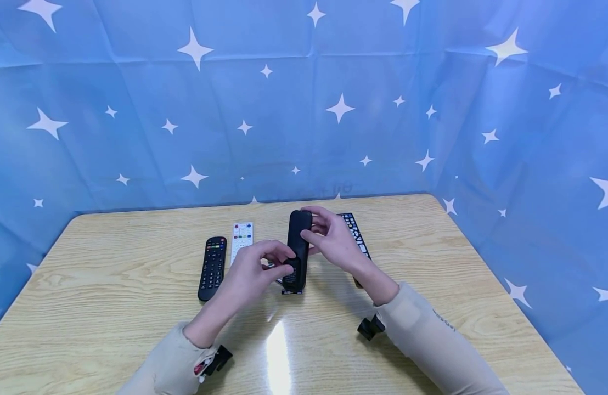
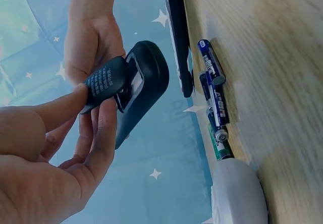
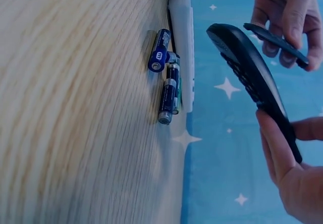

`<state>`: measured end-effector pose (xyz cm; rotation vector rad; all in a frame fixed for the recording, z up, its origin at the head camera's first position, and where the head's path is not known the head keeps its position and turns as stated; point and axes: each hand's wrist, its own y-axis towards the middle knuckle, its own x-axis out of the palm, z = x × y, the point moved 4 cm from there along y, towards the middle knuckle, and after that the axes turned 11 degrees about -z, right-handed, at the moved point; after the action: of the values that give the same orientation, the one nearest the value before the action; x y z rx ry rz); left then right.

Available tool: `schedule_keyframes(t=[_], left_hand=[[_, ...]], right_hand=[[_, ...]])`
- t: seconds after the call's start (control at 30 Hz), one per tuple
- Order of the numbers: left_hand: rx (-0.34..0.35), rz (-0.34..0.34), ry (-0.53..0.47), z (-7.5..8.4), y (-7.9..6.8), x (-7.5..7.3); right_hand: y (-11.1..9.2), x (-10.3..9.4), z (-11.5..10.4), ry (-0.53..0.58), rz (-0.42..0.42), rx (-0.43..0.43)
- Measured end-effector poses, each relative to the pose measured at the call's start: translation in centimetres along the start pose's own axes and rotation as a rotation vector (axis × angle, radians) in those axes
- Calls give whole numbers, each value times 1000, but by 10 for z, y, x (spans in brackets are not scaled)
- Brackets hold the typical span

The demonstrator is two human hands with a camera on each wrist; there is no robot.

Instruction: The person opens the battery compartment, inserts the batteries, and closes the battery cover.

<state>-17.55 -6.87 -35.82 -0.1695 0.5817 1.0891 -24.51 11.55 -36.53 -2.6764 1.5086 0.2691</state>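
A black remote control (image 1: 300,233) is held above the table with its back up, its far end gripped by my right hand (image 1: 333,241). Between thumb and fingers my left hand (image 1: 252,271) pinches the black battery cover (image 2: 105,82), which has small print on it. Both wrist views show the cover lifted off the remote, and the left wrist view shows the uncovered battery compartment (image 2: 134,80); whether batteries sit inside I cannot tell. Several loose batteries (image 3: 159,52), mostly blue and one partly green, lie on the table below the remote.
To the left lie a white remote (image 1: 242,236) and another black remote (image 1: 213,269). A long dark remote (image 1: 353,233) lies partly behind my right hand. The wooden table (image 1: 116,274) ends at a blue star-patterned cloth (image 1: 284,109).
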Motion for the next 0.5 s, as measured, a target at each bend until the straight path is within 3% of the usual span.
schedule_keyframes(t=[0.27, 0.5], left_hand=[[-7, -36, 11, -1, -2, -5], [-40, -140, 49, -9, -3, -3]], right_hand=[[-1, -6, 1, -11, 24, 0], [-1, -15, 0, -4, 35, -4]])
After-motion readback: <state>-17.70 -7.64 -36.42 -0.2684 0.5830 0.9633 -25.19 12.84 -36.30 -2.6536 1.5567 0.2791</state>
